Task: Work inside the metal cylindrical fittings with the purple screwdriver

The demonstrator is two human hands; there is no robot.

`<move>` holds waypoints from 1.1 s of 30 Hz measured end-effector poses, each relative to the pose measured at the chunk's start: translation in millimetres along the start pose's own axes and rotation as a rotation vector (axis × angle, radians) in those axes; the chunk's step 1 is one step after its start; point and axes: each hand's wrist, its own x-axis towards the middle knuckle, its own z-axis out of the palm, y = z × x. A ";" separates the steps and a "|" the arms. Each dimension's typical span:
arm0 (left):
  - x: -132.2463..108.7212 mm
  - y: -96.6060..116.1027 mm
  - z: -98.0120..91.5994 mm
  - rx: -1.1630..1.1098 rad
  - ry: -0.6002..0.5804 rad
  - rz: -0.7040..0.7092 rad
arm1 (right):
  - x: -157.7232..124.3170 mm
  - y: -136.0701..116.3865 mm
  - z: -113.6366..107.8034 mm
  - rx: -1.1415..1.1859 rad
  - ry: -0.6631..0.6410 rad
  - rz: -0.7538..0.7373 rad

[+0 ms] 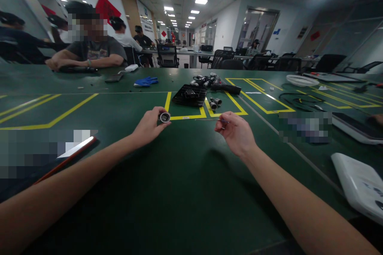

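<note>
My left hand [151, 127] is closed, with thumb and fingers pinching a short round metal connector [164, 117] whose open end faces me. Across from it, my right hand [237, 132] grips a thin screwdriver [206, 119], its slender shaft pointing left toward the connector. A gap separates the shaft's tip from the connector. Most of the screwdriver's handle is hidden in my fingers. Just beyond my hands, more metal connectors [214, 104] lie on the green table [179, 183], beside a black tray [190, 95] with small dark pieces in it.
Behind the tray sits a heap of metal connectors [203, 81] and a black tool-like object [226, 88]. A blue glove [146, 81] lies farther left. Yellow tape [187, 117] marks rectangles. At right are a white device [359, 183] and black cable [299, 97]. A person [95, 48] sits opposite.
</note>
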 end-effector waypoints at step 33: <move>-44.5 32.6 4.6 -0.345 0.033 0.315 | -53.6 25.4 40.2 -1.084 -0.596 -0.560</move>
